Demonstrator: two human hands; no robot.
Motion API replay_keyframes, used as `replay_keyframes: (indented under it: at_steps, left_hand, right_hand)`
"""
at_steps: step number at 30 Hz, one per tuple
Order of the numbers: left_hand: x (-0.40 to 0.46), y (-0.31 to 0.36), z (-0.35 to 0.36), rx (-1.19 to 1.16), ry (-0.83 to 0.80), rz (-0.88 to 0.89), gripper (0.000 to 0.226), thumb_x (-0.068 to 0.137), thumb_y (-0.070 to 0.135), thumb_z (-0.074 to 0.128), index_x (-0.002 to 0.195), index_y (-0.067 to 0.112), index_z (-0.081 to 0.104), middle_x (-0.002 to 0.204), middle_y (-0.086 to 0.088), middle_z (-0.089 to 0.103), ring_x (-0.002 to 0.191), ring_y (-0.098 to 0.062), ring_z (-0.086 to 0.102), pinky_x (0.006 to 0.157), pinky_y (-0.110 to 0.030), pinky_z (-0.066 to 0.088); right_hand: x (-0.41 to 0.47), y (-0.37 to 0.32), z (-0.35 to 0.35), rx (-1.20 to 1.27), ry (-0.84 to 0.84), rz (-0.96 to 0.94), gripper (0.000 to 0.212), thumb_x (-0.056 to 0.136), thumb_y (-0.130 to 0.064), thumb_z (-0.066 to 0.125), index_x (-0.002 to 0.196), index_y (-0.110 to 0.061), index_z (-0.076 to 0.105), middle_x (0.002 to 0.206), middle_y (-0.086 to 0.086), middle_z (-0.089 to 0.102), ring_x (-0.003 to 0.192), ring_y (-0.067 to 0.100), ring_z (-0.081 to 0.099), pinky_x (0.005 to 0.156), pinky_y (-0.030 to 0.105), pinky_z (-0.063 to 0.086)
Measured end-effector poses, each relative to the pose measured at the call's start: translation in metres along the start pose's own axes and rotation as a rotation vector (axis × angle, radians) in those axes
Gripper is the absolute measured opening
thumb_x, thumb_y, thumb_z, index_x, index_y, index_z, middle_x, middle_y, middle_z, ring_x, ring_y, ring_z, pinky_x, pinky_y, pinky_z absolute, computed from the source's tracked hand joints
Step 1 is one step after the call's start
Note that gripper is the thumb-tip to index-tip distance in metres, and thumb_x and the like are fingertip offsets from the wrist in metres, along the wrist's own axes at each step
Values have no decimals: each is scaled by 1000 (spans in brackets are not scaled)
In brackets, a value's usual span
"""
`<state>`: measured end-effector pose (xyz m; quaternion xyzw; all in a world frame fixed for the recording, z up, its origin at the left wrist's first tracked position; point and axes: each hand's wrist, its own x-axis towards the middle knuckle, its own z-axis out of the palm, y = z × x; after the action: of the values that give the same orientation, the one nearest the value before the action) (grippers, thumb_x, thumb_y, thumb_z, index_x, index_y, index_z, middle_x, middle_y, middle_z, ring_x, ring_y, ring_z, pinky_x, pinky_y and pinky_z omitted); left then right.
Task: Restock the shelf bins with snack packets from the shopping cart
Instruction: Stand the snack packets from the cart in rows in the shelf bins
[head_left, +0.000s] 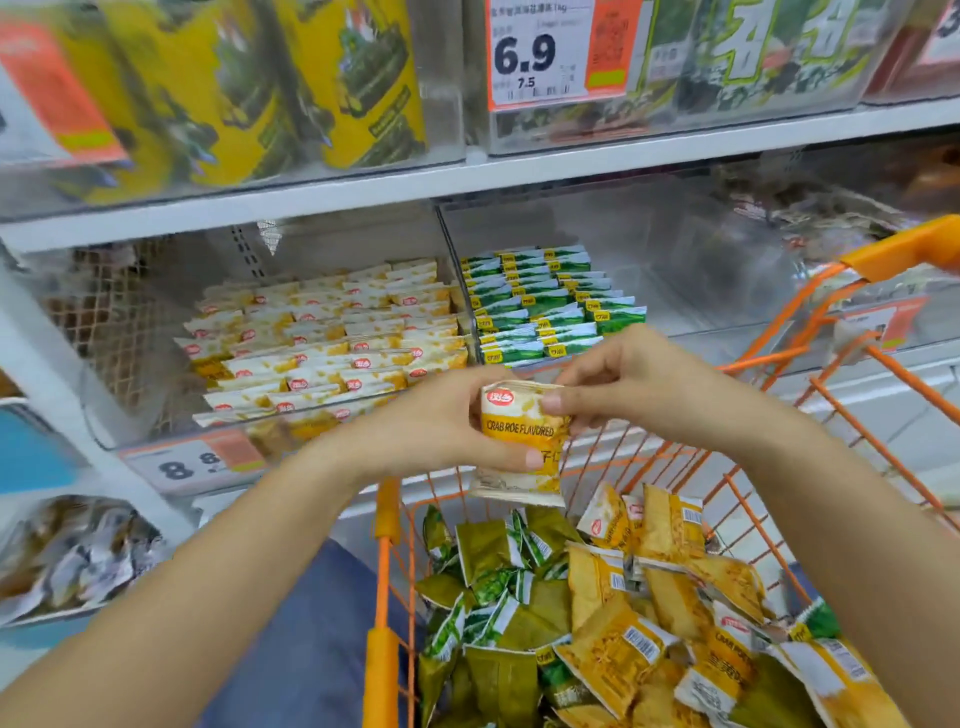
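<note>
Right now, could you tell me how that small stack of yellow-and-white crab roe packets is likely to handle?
The stack of yellow-and-white crab roe packets, pinched by left hand and right hand, looks light. The glossy, crinkled wrappers probably flex and could slide apart.

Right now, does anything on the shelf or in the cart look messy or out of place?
Nothing looks damaged or spilled. The shelf bins hold tidy rows: yellow packets left, green packets right. Only the orange cart is jumbled, with both kinds mixed loosely. Both hands, left hand and right hand, hold a small yellow stack.

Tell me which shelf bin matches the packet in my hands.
The left bin, full of yellow-and-white packets like the held packet; the bin beside it holds green ones.
</note>
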<state>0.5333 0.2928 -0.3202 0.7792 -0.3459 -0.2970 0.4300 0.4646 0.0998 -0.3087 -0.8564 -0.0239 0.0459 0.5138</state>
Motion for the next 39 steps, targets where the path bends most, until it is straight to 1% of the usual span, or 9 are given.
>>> replay_keyframes:
  at_steps: [4, 8, 11, 15, 20, 26, 30, 35, 39]
  left_hand:
    - [-35, 1, -47, 243, 149, -4, 16, 77, 22, 79, 86, 16, 67, 62, 14, 58, 57, 2, 50, 53, -15, 36]
    - [-67, 3, -88, 404, 236, -109, 12, 80, 24, 76, 89, 17, 72, 50, 14, 54, 45, 2, 45, 45, -15, 35]
    - [-85, -8, -120, 389, 311, -196, 19, 79, 28, 78, 89, 12, 74, 63, 5, 64, 55, -4, 54, 56, -21, 40]
    - [-99, -32, -161, 542, 439, -237, 18, 79, 26, 79, 89, 15, 69, 79, -1, 68, 74, -16, 59, 69, -30, 41]
    - [-96, -61, -189, 1035, 629, -288, 22, 86, 18, 69, 106, 10, 64, 95, -12, 69, 92, -33, 61, 73, -35, 45]
    - [-70, -91, -200, 1321, 631, -494, 19, 92, 13, 56, 109, 5, 60, 97, -23, 65, 91, -41, 61, 70, -43, 48]
    - [-53, -111, -212, 1342, 557, -556, 24, 86, 7, 61, 110, 5, 65, 98, -20, 65, 89, -37, 63, 68, -41, 52]
    - [-40, -137, -216, 1258, 444, -640, 37, 86, 11, 65, 123, 10, 61, 118, -18, 60, 107, -35, 57, 84, -43, 53]
    - [-35, -154, -215, 1204, 417, -632, 38, 86, 14, 66, 123, 9, 62, 117, -16, 63, 103, -34, 61, 83, -41, 54]
  right_hand:
    - [36, -34, 38, -225, 21, -175, 13, 80, -30, 74, 70, -22, 73, 58, 1, 67, 50, 2, 55, 49, 19, 40]
    - [72, -53, 80, -155, 123, -261, 15, 81, -37, 71, 69, -28, 68, 68, 2, 70, 67, 14, 67, 64, 33, 53]
    - [90, -51, 103, -245, 147, -258, 22, 86, -52, 57, 88, -32, 67, 88, -5, 72, 88, 13, 66, 80, 39, 52]
    - [100, -27, 125, -703, -1, -243, 54, 91, -63, 37, 130, -29, 50, 127, 1, 60, 118, 23, 52, 94, 37, 44]
    - [93, -4, 142, -916, 54, -301, 81, 81, -66, -1, 134, -28, 47, 131, -3, 57, 118, 22, 52, 99, 36, 33]
    - [93, -5, 143, -918, 85, -315, 77, 84, -64, 2, 133, -26, 49, 125, -2, 61, 112, 23, 55, 96, 37, 37]
    - [93, -5, 144, -914, 91, -302, 73, 86, -63, 6, 130, -26, 52, 121, -2, 63, 109, 24, 57, 94, 38, 39]
    - [93, -5, 143, -925, 87, -301, 73, 86, -64, 6, 130, -27, 51, 121, -2, 63, 110, 23, 56, 95, 38, 39]
    - [92, -6, 144, -927, 103, -329, 74, 86, -64, 6, 131, -27, 51, 123, -2, 62, 112, 23, 56, 96, 38, 39]
